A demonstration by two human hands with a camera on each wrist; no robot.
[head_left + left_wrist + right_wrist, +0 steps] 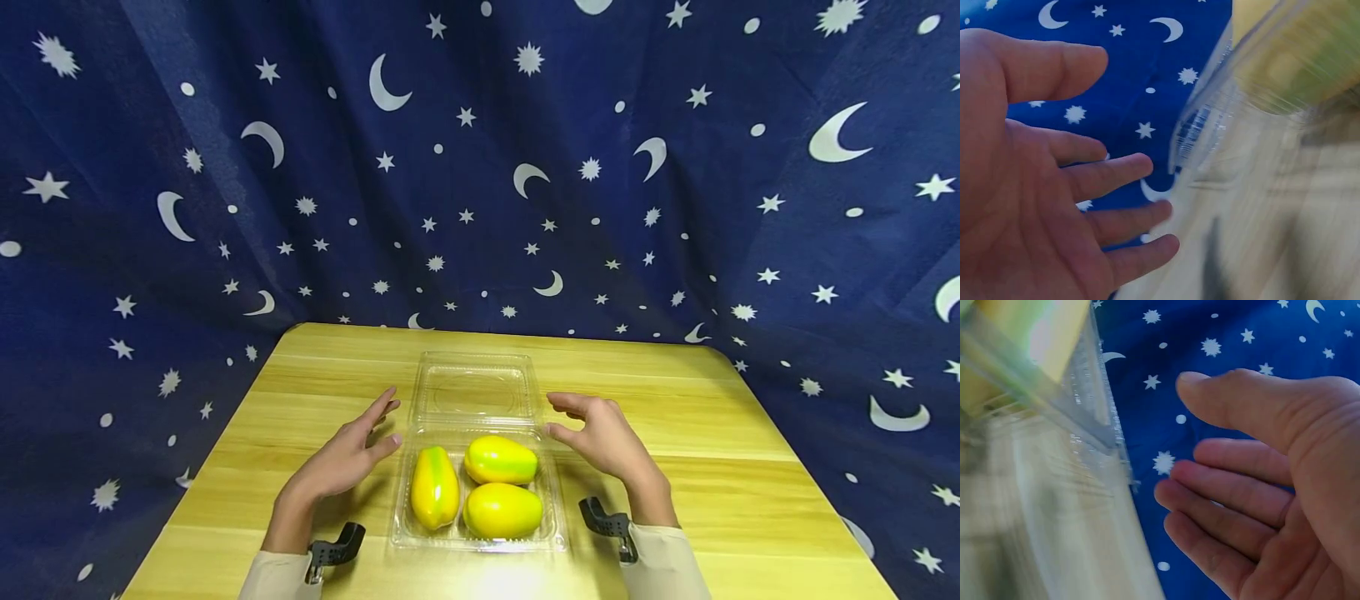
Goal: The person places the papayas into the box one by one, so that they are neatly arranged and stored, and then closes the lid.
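Observation:
A clear plastic clamshell box [401, 533] lies on the table with its lid [474, 392] folded back flat behind it. Inside the base are three yellow, green-streaked fruits that look like papayas or mangoes: one upright-lying fruit [434, 488] on the left, two sideways ones, the rear fruit [500, 460] and the front fruit [502, 511]. My left hand [345, 454] hovers left of the box, fingers spread and fairly straight, holding nothing. On the other side my right hand [603, 437] hovers near the hinge, fingers slightly bent, palm bare in the right wrist view.
The box stands on a light wooden table [750, 500] with rounded far corners. A dark blue curtain [480, 167] printed with moons and stars hangs behind and at both sides. Black wrist mounts [337, 546] sit on both forearms.

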